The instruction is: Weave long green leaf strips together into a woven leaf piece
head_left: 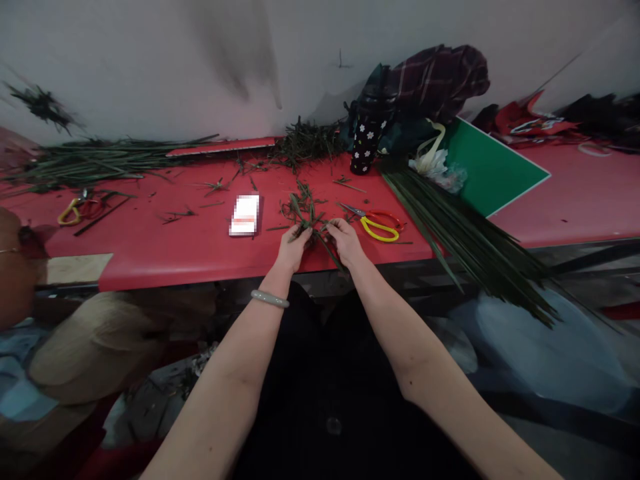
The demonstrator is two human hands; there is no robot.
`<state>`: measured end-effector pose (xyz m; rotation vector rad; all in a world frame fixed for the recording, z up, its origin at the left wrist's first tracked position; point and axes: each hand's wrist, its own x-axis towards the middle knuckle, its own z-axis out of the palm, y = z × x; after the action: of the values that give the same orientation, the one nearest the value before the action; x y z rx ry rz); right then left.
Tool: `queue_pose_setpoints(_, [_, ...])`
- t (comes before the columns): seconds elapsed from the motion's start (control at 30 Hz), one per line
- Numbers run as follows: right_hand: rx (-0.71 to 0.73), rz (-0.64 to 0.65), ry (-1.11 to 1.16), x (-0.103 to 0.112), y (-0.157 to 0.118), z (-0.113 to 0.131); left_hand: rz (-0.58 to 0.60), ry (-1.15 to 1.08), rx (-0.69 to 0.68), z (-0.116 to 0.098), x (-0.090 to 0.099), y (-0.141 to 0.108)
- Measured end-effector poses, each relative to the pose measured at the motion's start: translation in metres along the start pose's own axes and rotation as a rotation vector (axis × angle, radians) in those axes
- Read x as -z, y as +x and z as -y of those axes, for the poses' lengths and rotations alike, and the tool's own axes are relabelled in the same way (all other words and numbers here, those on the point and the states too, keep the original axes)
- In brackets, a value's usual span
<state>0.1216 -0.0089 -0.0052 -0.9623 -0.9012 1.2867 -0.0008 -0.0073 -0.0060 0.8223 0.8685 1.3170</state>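
My left hand (294,247) is closed on a piece of knotted green leaf strips (311,217), with loose ends spreading out around it. My right hand (345,239) pinches a strip on the other side of the same piece, fingertips close together. Both hands are just above the front edge of the red-covered table (200,250). Scissors with red and yellow handles (377,225) lie right of my right hand, blades pointing left. Leaf scraps (303,193) are scattered just beyond my hands.
A phone (245,215) lies to the left. Behind stand a flowered black tumbler (367,137) and a heap of leaf scraps (310,143). Long leaves (465,240) overhang the edge at right, beside a green board (493,170). Another person's arm (15,273) and more scissors (80,208) are far left.
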Motion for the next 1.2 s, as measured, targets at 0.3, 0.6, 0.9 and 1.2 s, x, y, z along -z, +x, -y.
queue_pose_setpoints(0.3, [0.183,-0.199,-0.363,0.04,-0.002,0.016,-0.077,-0.043,-0.024,0.002,0.0,0.002])
queue_pose_setpoints(0.6, [0.154,-0.1,-1.7,0.129,-0.007,0.071,-0.011,-0.045,-0.013,0.004,0.004,0.004])
queue_pose_setpoints(0.9, [-0.044,0.065,-1.475,0.124,0.012,0.072,-0.09,0.028,-0.03,0.002,0.0,0.002])
queue_pose_setpoints(1.2, [0.02,-0.04,-0.585,0.104,-0.047,0.081,-0.058,-0.002,-0.034,0.004,0.0,0.005])
